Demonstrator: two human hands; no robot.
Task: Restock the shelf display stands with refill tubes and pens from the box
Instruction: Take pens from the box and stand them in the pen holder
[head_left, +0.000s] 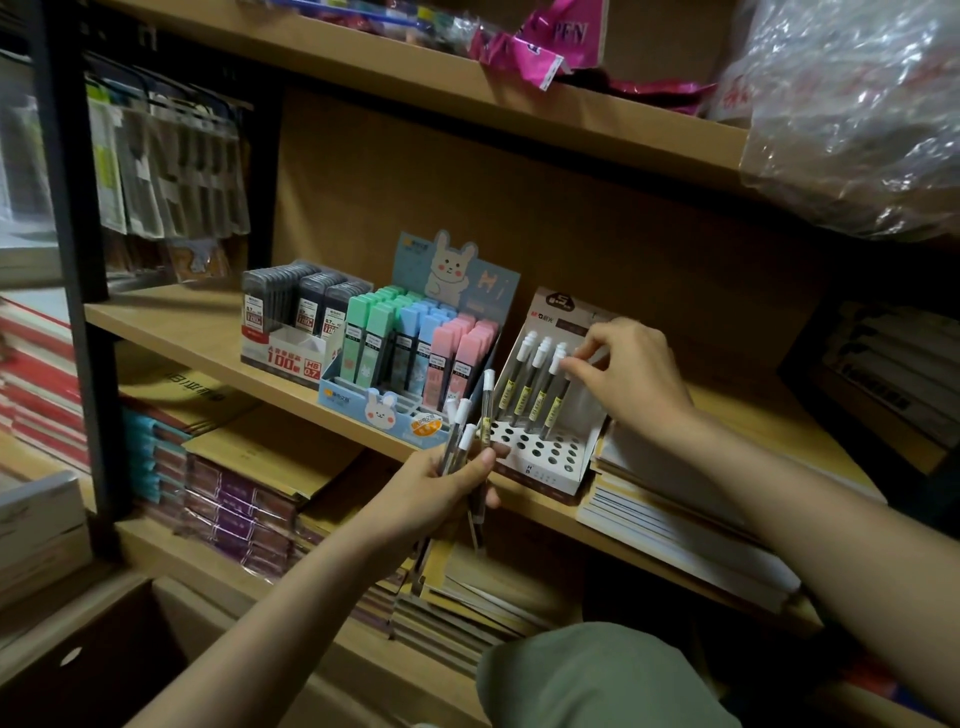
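Note:
A white display stand (558, 457) with a grid of round holes sits on the middle shelf. Several clear refill tubes (527, 387) with white caps stand in its back rows. My right hand (626, 374) pinches the white cap of the rightmost standing tube (555, 400). In front of the stand, my left hand (441, 493) grips a bunch of the same refill tubes (470, 426), caps pointing up. The front holes of the stand are bare.
Left of the stand are a blue rabbit display (410, 358) of pastel lead cases and a box of dark lead cases (296, 317). Notebooks (691, 514) are stacked at the right. A brown cardboard box (78, 665) lies at the lower left. Plastic bags (857, 104) hang above.

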